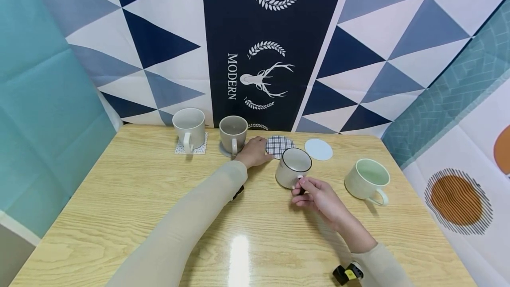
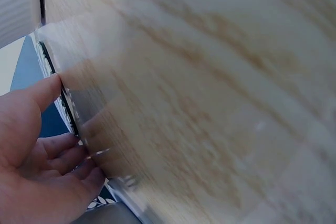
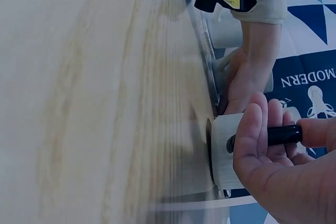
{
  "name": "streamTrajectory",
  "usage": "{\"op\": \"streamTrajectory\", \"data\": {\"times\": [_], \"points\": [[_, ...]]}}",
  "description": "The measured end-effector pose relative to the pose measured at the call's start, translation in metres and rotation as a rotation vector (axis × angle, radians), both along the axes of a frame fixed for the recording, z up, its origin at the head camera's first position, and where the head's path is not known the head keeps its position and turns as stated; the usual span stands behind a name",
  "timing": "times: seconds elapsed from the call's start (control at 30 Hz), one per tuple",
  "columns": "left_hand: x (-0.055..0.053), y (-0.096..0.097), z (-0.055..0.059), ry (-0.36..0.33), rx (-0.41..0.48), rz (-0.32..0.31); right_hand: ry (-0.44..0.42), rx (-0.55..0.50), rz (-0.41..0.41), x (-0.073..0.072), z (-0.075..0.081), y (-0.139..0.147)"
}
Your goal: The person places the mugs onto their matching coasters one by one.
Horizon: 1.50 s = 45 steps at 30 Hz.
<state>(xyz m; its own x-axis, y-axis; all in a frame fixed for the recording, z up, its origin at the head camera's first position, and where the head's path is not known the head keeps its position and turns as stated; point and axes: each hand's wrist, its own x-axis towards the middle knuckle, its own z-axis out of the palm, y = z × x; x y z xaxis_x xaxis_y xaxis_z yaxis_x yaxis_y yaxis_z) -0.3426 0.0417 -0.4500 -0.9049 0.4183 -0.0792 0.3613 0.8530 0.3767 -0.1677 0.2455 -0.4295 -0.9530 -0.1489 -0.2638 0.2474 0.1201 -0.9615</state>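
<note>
My right hand [image 1: 318, 196] pinches the black handle [image 3: 283, 135] of a white mug [image 1: 292, 174] with a dark rim. The mug is upright and in the head view overlaps the front edge of a round plaid coaster [image 1: 276, 144]. At that coaster's left edge is my left hand [image 1: 255, 152], its thumb [image 2: 50, 87] and fingertips touching down at the edge. Left of this hand, a grey mug [image 1: 231, 129] stands on a round grey coaster [image 1: 223, 149], its handle close to the hand.
A white mug [image 1: 187, 123] stands on a square speckled coaster [image 1: 202, 145] at the back left. To the right are a round pale coaster [image 1: 318, 149] and a light green mug [image 1: 360, 183] on the wooden table [image 1: 99, 216]. A patterned cloth [image 1: 171, 25] hangs behind.
</note>
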Motion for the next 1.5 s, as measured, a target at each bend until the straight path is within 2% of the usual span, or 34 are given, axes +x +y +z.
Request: {"op": "streamTrajectory", "data": {"times": [0.27, 0.5, 1.03, 1.23, 1.5], "points": [[0.0, 0.0, 0.001, 0.011, 0.005, -0.012, 0.035, -0.01, -0.006, -0.005, 0.01, -0.001], [-0.001, 0.001, 0.0, 0.018, 0.011, -0.016, 0.065, 0.014, -0.016, -0.016, 0.017, -0.002], [0.0, 0.001, 0.001, 0.033, 0.013, -0.022, 0.089, 0.016, -0.07, -0.052, 0.025, -0.005], [-0.001, 0.0, -0.001, 0.022, 0.001, 0.0, 0.09, 0.012, -0.081, -0.066, 0.024, -0.008], [-0.001, 0.0, -0.001, 0.012, -0.005, -0.008, 0.1, 0.023, -0.098, -0.083, 0.024, -0.013]]}}
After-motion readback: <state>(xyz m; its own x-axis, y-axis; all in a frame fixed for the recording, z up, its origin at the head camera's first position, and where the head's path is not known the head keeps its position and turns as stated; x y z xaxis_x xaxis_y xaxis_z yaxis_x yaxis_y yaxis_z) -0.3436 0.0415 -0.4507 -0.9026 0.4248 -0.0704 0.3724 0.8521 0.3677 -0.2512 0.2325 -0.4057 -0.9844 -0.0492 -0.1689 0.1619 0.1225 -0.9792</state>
